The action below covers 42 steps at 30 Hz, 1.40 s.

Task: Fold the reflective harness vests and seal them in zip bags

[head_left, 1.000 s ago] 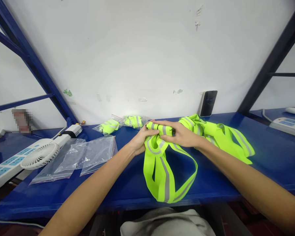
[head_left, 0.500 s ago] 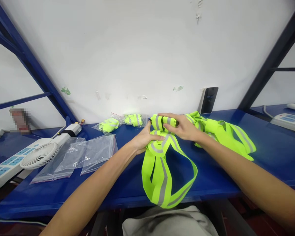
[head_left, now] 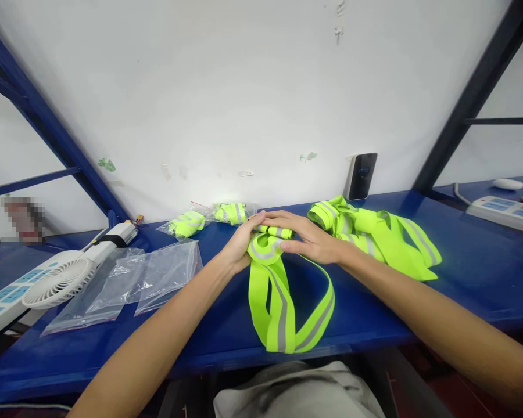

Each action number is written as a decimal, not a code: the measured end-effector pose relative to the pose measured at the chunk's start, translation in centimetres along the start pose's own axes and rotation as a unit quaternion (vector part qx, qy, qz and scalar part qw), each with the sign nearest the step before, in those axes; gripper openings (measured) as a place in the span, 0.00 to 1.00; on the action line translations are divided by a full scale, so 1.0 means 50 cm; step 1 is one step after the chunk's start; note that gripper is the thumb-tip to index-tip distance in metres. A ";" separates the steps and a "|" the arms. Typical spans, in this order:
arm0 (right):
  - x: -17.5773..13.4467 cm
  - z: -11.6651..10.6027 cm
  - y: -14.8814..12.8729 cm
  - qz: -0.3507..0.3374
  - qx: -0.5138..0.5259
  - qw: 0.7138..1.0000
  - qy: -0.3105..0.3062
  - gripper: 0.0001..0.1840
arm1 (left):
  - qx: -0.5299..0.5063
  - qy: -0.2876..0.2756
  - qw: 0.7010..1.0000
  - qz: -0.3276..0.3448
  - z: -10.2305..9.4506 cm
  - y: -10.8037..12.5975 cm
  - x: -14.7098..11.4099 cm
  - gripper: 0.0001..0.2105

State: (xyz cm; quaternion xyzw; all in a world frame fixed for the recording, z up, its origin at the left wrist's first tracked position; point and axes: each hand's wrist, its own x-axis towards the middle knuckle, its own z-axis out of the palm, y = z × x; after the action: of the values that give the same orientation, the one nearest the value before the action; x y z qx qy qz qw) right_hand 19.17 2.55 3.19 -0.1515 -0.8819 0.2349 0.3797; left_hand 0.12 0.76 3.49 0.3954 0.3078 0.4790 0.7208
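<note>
Between my two hands is a neon-yellow reflective strap point(head_left: 283, 307) with a grey stripe. Its upper part is rolled into a bundle with black bits showing, and its loose loops hang down toward the table's front edge. My left hand point(head_left: 239, 247) closes on the left side of the bundle, partly behind it. From the right, my right hand point(head_left: 311, 238) grips the bundle, fingers over its top and thumb in front. The fingers hide much of the roll. Right of my hands lies a second heap of yellow reflective straps point(head_left: 370, 229).
Two clear bags with folded yellow straps point(head_left: 185, 223) point(head_left: 230, 213) lie by the wall. Flat transparent zip bags point(head_left: 168, 273), a white fan point(head_left: 61, 283) and a power strip point(head_left: 20, 290) are on the left. A phone point(head_left: 361, 176) leans against the wall. Blue posts flank the blue table point(head_left: 470, 273).
The rolled bundle has turned, and my right hand has moved over its top, covering more of it. The hanging loops have shifted slightly. The whole view has moved a little.
</note>
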 end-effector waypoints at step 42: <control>0.018 0.004 -0.013 0.222 0.189 0.938 0.188 0.17 | -0.052 -0.031 0.995 0.076 -0.042 0.014 0.012 0.14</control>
State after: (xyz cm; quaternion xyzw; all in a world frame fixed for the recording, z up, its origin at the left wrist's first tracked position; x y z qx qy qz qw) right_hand 18.34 2.32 3.96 -0.3107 -0.6773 0.4429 0.4986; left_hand -1.74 2.05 3.02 0.3947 0.2290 0.5351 0.7109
